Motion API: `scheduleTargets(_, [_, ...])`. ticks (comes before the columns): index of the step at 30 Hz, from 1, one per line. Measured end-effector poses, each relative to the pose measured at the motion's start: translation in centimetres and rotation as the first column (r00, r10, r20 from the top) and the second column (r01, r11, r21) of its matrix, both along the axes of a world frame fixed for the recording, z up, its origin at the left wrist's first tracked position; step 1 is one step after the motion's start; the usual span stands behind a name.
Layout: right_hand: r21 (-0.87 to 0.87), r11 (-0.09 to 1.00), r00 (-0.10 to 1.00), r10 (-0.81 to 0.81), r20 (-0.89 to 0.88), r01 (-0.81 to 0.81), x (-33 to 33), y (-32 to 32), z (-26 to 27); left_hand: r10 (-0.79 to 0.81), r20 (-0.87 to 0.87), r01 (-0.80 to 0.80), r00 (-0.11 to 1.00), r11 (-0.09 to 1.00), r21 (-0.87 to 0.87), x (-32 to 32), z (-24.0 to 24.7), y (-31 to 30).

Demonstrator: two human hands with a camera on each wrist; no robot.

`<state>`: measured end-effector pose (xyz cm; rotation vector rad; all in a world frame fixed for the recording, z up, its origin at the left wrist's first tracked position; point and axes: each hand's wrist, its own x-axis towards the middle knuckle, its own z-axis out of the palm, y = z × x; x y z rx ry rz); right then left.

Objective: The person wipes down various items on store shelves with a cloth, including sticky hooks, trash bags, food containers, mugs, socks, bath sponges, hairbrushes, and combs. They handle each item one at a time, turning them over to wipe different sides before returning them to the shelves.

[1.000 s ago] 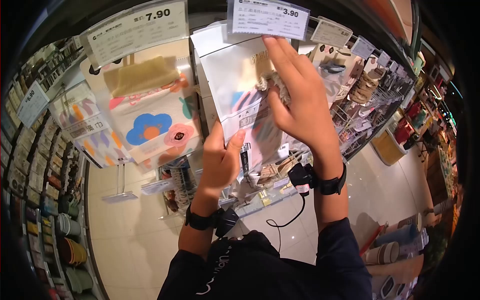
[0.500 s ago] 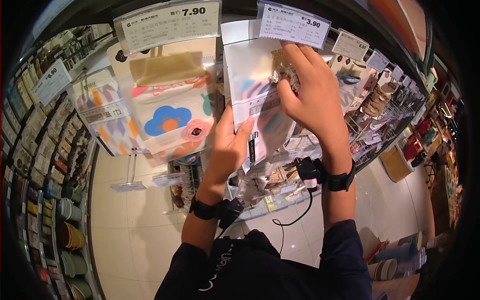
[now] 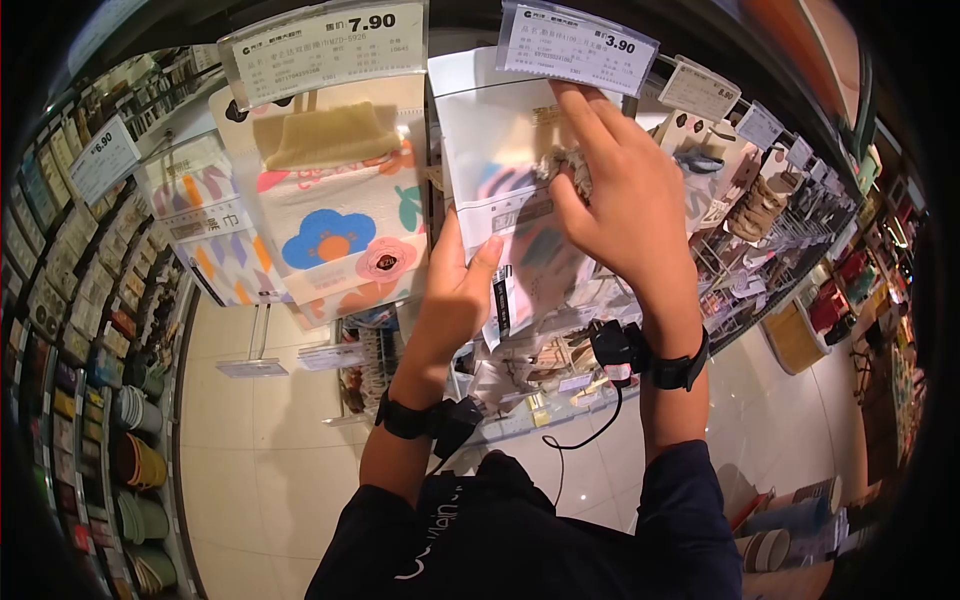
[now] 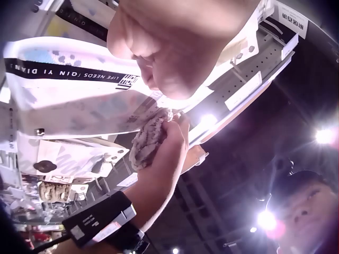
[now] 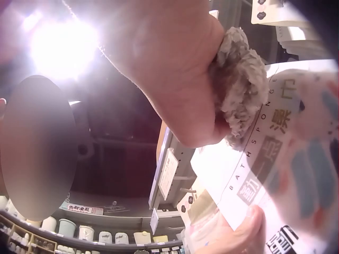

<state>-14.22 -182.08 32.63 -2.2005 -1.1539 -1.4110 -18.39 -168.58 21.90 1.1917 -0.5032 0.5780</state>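
Note:
My left hand (image 3: 453, 300) holds the left edge of a white printed bath sponge packet (image 3: 470, 150), thumb in front and fingers behind. The packet hangs below a 3.90 price tag (image 3: 580, 47). In the right wrist view, gold and black lettering and coloured shapes show on its front. My right hand (image 3: 632, 205) grips a bunched, ruffled beige-grey fabric piece (image 5: 243, 87), like a scrunchie, against the packet's right side. The right fingertips reach up behind the price tag's lower edge, where they are hidden. The left wrist view shows the fabric piece (image 4: 150, 138) within the right hand's fingers.
A flower-printed bath towel packet (image 3: 330, 200) hangs to the left under a 7.90 tag (image 3: 325, 50). Further left is a patterned packet (image 3: 215, 230). To the right hang brown hair bands (image 3: 760, 200) on hooks. Crowded shelves (image 3: 85, 330) line the far left.
The head view has shifted, so the rack and both hands sit further right in it than one second ago. Both hands keep their grips on the packet and the ruffled fabric piece.

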Motion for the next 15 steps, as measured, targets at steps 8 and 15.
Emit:
scheduleTargets(8, [-0.054,0.997,0.994,0.041,-0.099,-0.047,1.3,0.7,-1.9,0.368,-0.001,-0.368,0.93,0.93,-0.017,1.6,-1.2,-0.7])
scheduleTargets(15, [-0.022,0.998,0.998,0.066,-0.019,-0.066,2.3,0.8,-8.8,0.661,-0.157,-0.672,0.733,0.74,-0.023,1.6,-2.3,-2.0])
